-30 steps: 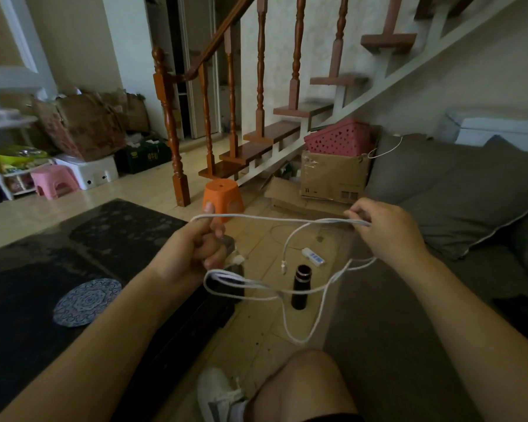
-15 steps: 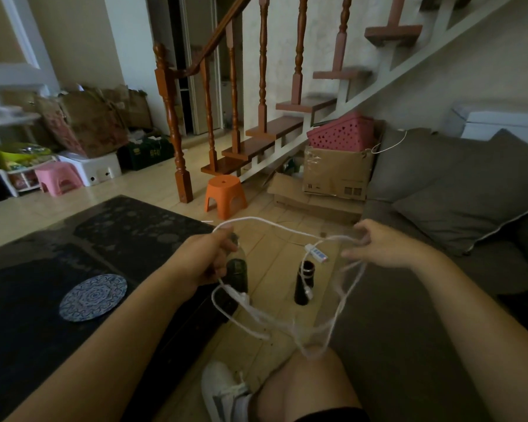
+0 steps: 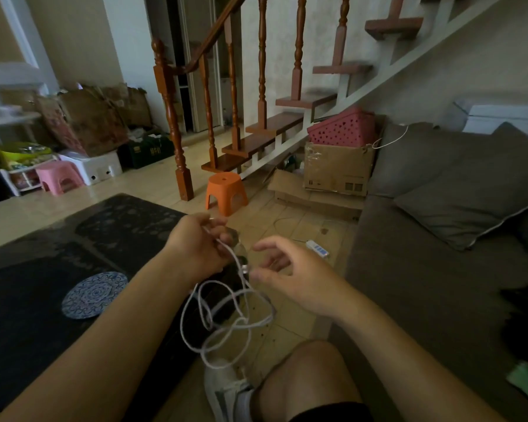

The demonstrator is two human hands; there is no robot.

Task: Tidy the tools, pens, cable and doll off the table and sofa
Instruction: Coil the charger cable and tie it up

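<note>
A white cable [image 3: 226, 324] hangs in loose loops from my left hand [image 3: 198, 248], which is closed around its upper strands above the black table's [image 3: 37, 300] right edge. My right hand [image 3: 293, 275] is just right of it with fingers spread; its thumb tip sits beside the cable's plug [image 3: 245, 268] without a clear grip. On the grey sofa [image 3: 424, 284], at the right edge, lies a dark tufted shape [image 3: 525, 318] with green cloth below it; I cannot tell whether it is the doll.
A patterned round coaster [image 3: 95, 293] lies on the table. On the floor are a white power strip [image 3: 317, 248], an orange stool [image 3: 225, 193] and a cardboard box [image 3: 339, 169] under a pink basket [image 3: 342, 129]. My knee [image 3: 311, 379] and shoe [image 3: 226, 391] are below the loops.
My hands came together from a stretched-out span. The right hand let go of the strand and opened its fingers; the cable now hangs bunched from the left hand.
</note>
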